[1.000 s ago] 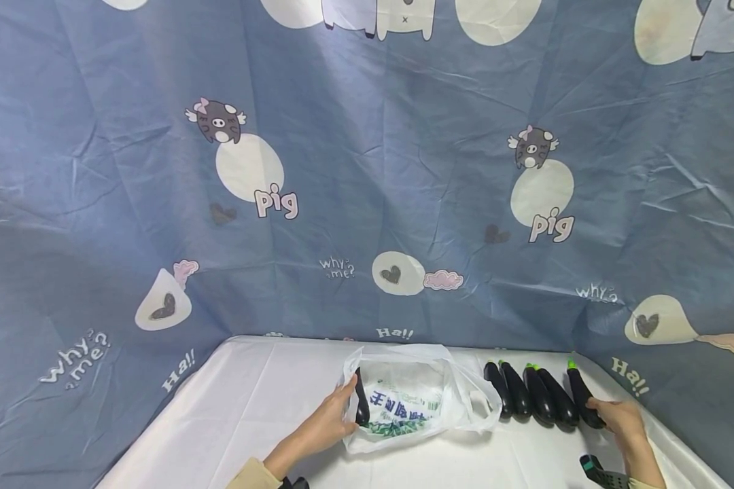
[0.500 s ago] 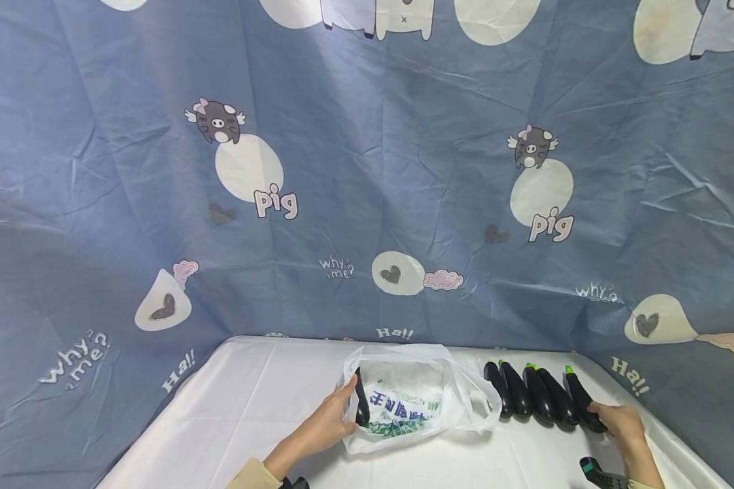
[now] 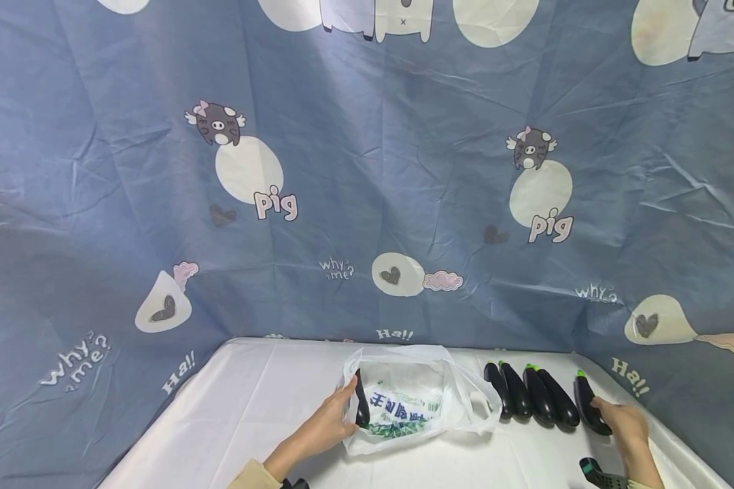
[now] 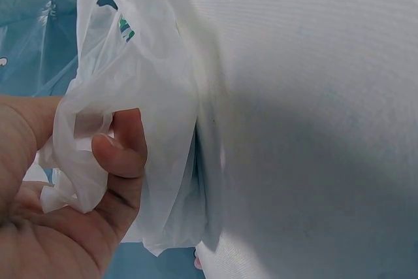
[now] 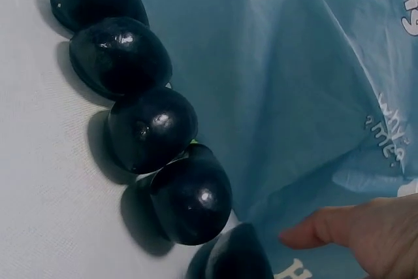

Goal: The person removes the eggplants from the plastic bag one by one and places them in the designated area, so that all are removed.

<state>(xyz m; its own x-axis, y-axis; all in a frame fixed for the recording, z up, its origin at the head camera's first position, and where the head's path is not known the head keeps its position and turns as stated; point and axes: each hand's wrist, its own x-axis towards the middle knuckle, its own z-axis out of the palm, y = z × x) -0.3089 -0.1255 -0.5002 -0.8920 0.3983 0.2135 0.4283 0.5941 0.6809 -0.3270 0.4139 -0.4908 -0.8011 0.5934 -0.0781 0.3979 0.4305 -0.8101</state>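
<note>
A white plastic bag (image 3: 465, 407) lies with its mouth open at the table's middle. My left hand (image 3: 324, 422) grips its left rim; in the left wrist view, curled fingers (image 4: 121, 155) hold the thin plastic. Just inside that rim shows a dark elongated shape (image 3: 362, 402), which looks like an eggplant. At the right, my right hand (image 3: 625, 424) touches the lower right side of the rightmost eggplant (image 3: 586, 401). In the right wrist view the thumb (image 5: 326, 227) is straight and apart from that eggplant (image 5: 241, 256); the other fingers are hidden.
Several more eggplants (image 3: 541, 401) lie side by side between the bag and my right hand, green stems toward the back. A white cloth (image 3: 232, 414) covers the table. Behind it hangs a blue printed curtain (image 3: 367, 170).
The rightmost eggplant's stem end swung slightly left, then back right, and now stands a little apart from its neighbour. My right hand shifted slightly with it. The left hand and bag look unchanged.
</note>
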